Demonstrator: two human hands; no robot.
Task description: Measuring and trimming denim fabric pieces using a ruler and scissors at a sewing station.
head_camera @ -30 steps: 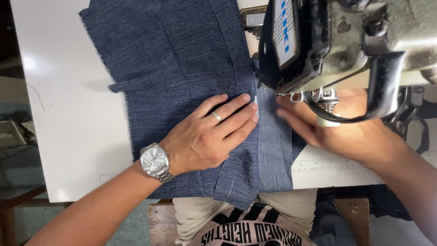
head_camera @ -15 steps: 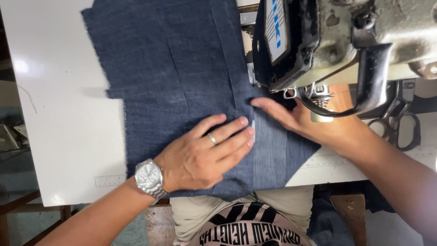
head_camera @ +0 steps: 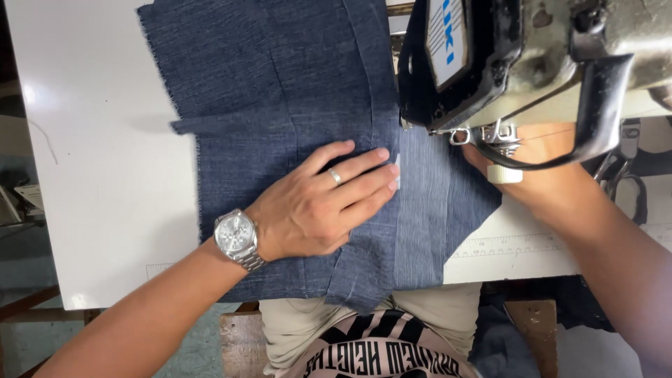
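Left hand (head_camera: 315, 210) flat on denim (head_camera: 280, 91)

the right hand (head_camera: 539, 164) lay largely hidden beneath the sewing machine head (head_camera: 532, 63) — its fingertips and whatever they touched could not be seen. the needle area was screened by the machine's dark casing. the denim fabric (head_camera: 280, 91) ran past the top edge and under the machine; its near hem dropped over the table (head_camera: 91, 175) rim, out of sight. the left hand (head_camera: 318, 203) covered part of the cloth, palm down. the machine head itself was cut by the top and right edges — both forearms left the frame below. the ruler markings on the table were too small to read.
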